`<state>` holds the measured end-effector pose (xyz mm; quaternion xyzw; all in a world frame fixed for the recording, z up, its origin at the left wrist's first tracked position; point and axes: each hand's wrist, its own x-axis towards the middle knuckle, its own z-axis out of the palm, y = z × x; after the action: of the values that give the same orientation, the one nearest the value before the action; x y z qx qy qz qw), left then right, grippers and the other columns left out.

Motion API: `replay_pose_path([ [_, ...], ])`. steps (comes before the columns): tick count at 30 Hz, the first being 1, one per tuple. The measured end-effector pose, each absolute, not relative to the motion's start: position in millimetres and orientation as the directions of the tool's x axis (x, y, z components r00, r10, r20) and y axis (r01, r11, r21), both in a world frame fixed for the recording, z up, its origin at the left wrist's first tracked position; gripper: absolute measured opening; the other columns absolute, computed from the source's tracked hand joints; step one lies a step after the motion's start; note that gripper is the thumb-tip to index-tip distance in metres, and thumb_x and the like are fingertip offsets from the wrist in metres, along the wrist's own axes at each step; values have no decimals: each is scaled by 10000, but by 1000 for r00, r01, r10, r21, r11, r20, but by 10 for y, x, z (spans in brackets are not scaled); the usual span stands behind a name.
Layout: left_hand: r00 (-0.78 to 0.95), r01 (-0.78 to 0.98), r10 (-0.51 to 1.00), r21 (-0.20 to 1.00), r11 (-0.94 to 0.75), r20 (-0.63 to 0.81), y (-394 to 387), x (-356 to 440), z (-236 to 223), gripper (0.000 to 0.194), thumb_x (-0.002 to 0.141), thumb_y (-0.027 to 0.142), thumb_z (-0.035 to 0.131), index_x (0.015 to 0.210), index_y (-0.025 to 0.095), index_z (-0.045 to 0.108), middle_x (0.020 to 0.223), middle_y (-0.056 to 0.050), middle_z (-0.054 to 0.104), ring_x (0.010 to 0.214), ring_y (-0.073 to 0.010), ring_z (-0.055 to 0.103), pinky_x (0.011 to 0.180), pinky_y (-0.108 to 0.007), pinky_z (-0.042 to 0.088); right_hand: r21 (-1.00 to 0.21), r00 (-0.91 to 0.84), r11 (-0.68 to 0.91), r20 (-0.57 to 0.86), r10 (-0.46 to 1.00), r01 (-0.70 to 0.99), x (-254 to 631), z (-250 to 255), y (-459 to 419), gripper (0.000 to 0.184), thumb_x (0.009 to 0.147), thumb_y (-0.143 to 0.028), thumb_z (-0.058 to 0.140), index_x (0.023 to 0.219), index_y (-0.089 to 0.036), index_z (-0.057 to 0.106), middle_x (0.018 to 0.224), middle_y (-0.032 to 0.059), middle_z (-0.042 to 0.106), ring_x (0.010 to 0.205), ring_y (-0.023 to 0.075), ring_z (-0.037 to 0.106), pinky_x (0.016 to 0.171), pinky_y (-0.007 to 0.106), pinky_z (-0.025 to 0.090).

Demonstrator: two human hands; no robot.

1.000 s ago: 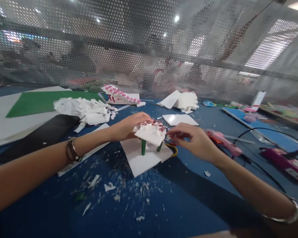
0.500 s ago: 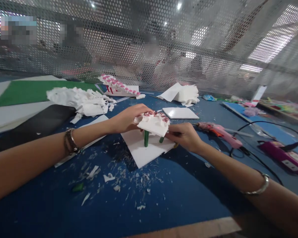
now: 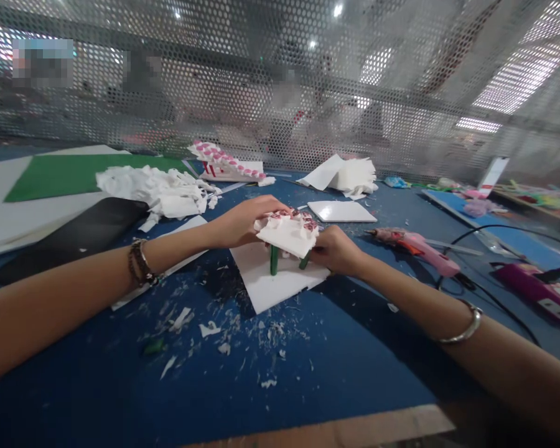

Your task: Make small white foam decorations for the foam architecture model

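A small craft model with a white roof, dark red bits on top and green legs stands on a white board. My left hand is closed on the roof's left and back side, its fingertips partly hidden behind it. At the model's right side, my right hand has curled fingers, reaching in under the roof edge by a green leg. Those fingertips are out of sight, so what they pinch cannot be made out.
White scraps litter the blue table. A pink glue gun with a cable lies right, near a purple power strip. Behind are crumpled white material, a pink-dotted model and a white slab. A black phone-like slab lies left.
My right hand has shifted slightly left and up, closer in against the model. The left hand keeps its hold. The whole view has moved a little.
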<state>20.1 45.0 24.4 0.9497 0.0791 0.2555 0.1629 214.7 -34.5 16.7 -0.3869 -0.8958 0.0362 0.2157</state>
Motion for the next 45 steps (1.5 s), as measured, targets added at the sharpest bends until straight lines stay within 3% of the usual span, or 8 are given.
replay_pose_path([
  [6, 844, 75, 247, 351, -933, 477, 461, 206, 229, 316, 708, 251, 519, 1015, 177, 499, 1011, -95, 545, 941, -204, 501, 818, -322, 379, -208, -579, 648, 312, 754, 732, 2149, 118, -321, 340, 743, -310, 476, 442, -155, 510, 407, -37, 389, 408, 55, 301, 439, 210, 272],
  [13, 849, 53, 218, 333, -941, 481, 464, 197, 225, 337, 722, 285, 505, 1027, 141, 498, 1022, -124, 532, 944, -209, 504, 818, -318, 384, -203, -536, 603, 304, 788, 772, 2124, 91, -343, 232, 745, -275, 498, 569, -155, 591, 486, 4, 513, 493, 94, 435, 490, 220, 324],
  [21, 859, 93, 246, 336, -937, 449, 457, 201, 250, 366, 697, 278, 535, 1048, 184, 483, 1040, -84, 536, 967, -198, 492, 834, -306, 379, -224, -540, 628, 349, 766, 745, 2158, 109, -396, 228, 738, -262, 489, 572, -139, 587, 439, -42, 414, 417, 50, 315, 436, 189, 296],
  [27, 860, 68, 215, 314, -947, 462, 459, 195, 263, 383, 706, 316, 507, 1048, 145, 489, 1034, -111, 538, 973, -210, 494, 833, -309, 377, -212, -558, 657, 381, 737, 724, 2183, 88, -392, 209, 733, -213, 456, 627, -127, 615, 451, -36, 420, 422, 48, 331, 426, 176, 286],
  [34, 857, 130, 272, 327, -936, 439, 428, 211, 272, 303, 724, 269, 499, 1013, 178, 515, 1028, -79, 550, 959, -190, 504, 812, -287, 382, -113, -599, 685, 397, 695, 720, 2175, 68, -359, 248, 759, -219, 422, 642, -175, 636, 503, 8, 517, 464, 81, 424, 469, 212, 303],
  [45, 851, 100, 237, 298, -949, 469, 452, 218, 233, 270, 732, 246, 493, 983, 152, 525, 1012, -102, 560, 954, -192, 506, 809, -289, 380, 81, -667, 715, 446, 597, 694, 2166, 38, -320, 356, 803, -258, 358, 575, -150, 609, 465, 31, 527, 419, 86, 410, 445, 224, 286],
])
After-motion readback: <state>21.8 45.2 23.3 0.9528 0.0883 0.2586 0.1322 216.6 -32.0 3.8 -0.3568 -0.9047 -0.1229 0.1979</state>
